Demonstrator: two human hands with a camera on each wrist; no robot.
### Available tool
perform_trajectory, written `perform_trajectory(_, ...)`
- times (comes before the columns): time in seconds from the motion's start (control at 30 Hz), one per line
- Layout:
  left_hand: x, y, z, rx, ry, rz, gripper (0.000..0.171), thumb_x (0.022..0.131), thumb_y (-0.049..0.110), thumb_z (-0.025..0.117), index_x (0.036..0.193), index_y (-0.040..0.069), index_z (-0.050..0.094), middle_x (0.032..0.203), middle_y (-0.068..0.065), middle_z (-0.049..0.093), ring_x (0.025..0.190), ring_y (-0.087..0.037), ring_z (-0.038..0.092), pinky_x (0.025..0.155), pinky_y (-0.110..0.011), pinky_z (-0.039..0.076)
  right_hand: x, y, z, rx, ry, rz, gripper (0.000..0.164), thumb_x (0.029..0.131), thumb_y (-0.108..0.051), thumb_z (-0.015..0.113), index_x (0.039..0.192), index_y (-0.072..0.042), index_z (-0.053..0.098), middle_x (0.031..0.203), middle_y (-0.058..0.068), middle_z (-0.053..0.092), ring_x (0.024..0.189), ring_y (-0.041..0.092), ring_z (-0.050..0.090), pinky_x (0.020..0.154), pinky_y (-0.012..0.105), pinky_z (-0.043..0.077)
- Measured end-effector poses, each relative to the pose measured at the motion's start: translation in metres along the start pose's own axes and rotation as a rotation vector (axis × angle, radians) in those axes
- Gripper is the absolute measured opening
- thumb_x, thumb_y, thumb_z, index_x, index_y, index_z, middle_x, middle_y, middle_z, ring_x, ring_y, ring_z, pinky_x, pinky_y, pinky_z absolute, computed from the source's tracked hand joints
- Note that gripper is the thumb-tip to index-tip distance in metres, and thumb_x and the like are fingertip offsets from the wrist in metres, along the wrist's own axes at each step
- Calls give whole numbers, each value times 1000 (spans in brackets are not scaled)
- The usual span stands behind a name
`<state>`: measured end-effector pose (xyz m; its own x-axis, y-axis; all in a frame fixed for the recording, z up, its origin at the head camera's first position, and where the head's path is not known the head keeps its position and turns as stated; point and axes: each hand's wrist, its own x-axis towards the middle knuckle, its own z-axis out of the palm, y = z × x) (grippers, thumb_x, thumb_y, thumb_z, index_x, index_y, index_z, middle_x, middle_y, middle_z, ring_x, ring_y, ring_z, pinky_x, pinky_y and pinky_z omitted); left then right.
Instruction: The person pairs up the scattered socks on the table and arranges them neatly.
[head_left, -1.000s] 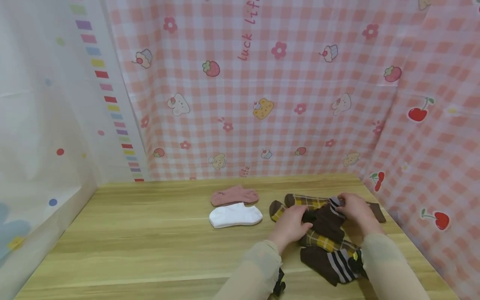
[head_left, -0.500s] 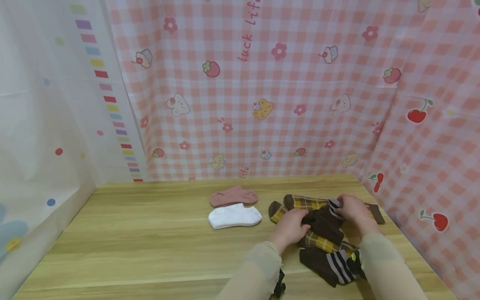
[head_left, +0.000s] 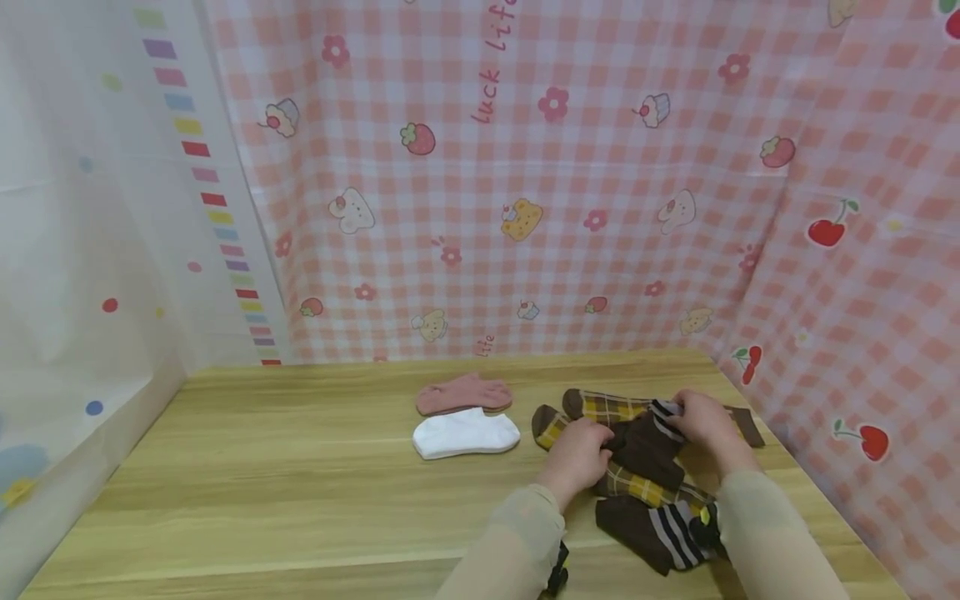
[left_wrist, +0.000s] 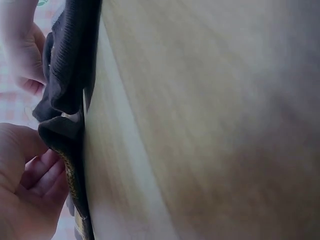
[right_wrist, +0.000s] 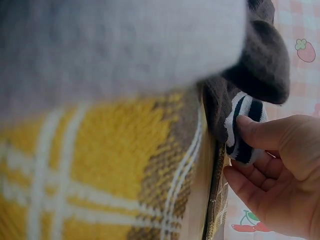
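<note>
Head view shows our left hand holding one end of a dark brown sock and our right hand pinching its striped top. We see that sock over yellow checked socks on the counter, right of a white sock.
</note>
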<state>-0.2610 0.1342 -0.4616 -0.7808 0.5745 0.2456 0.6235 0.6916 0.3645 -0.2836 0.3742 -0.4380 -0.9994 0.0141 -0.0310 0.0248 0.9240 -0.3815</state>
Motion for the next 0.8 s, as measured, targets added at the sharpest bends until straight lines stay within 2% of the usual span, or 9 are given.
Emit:
perform_trajectory(0.2, 1, 0, 2, 35, 2, -11, 14, 90, 16, 73, 103, 17, 77, 100, 4, 67, 95, -11, 62, 82, -21, 50, -3, -3, -1, 10, 7, -15, 13, 94, -6, 64, 99, 6, 60, 87, 16, 61, 75, 27, 55, 68, 45, 47)
perform_trajectory(0.37, 3, -1, 2, 9, 16, -18, 5, 88, 13, 75, 89, 17, 76, 87, 6, 64, 82, -9, 60, 73, -19, 49, -3, -5, -2, 25, 15, -24, 14, 94, -6, 64, 100, 6, 61, 89, 16, 62, 77, 28, 55, 69, 46, 47)
perform_trajectory(0.57, 1, -4, 1, -41, 12, -36, 15, 87, 12, 75, 75, 19, 69, 79, 8, 58, 72, -6, 55, 63, -19, 46, -5, -7, -4, 38, 33, -31, 15, 94, -6, 64, 101, 7, 60, 91, 18, 62, 79, 29, 56, 70, 47, 48)
perform_trajectory(0.8, -3, -7, -8, -14, -6, -1, 18, 89, 16, 73, 73, 20, 66, 77, 10, 57, 71, -5, 54, 63, -18, 45, -9, -10, -8, 46, 62, -59, 21, 94, -7, 64, 107, 9, 60, 97, 21, 63, 82, 31, 58, 72, 49, 48)
